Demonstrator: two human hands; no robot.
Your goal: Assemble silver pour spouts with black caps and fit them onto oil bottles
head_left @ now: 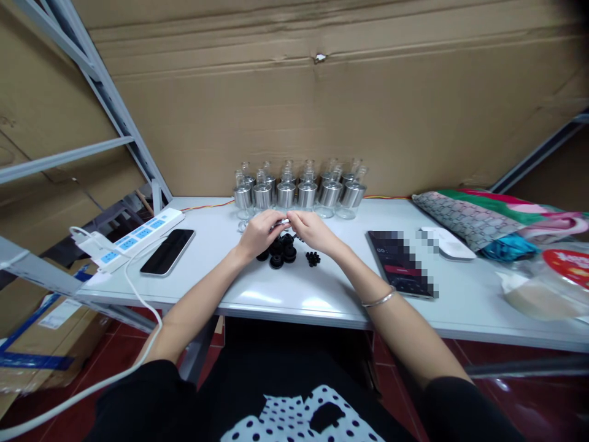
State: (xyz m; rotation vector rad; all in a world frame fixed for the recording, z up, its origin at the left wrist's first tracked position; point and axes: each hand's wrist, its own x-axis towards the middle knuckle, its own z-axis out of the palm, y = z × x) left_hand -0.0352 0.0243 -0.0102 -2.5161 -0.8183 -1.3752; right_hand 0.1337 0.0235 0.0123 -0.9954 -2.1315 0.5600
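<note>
The left hand (262,233) and the right hand (313,231) met at the fingertips over the far side of the pile of black pieces (277,252). Between them they pinched a small pale piece (284,221); the fingers hid most of it, so which hand bore more of the hold could not be told. Just right of the pile lay a small black bunch (313,259).

Behind the pile, glass bottles (286,195) stood upright in two rows. Silver metal wrapped the middle of each, leaving clear glass at neck and base; what they held could not be made out.

Well to the right of the pile sat a round tub (564,291) with a red top, its contents too blurred to tell. A patterned bag (464,215) lay beyond it, also right of the pile, with blue wrapping (512,247) beside it. Low down, far left of the pile, was a cardboard box (80,334) with blue tape; its inside could not be seen.
</note>
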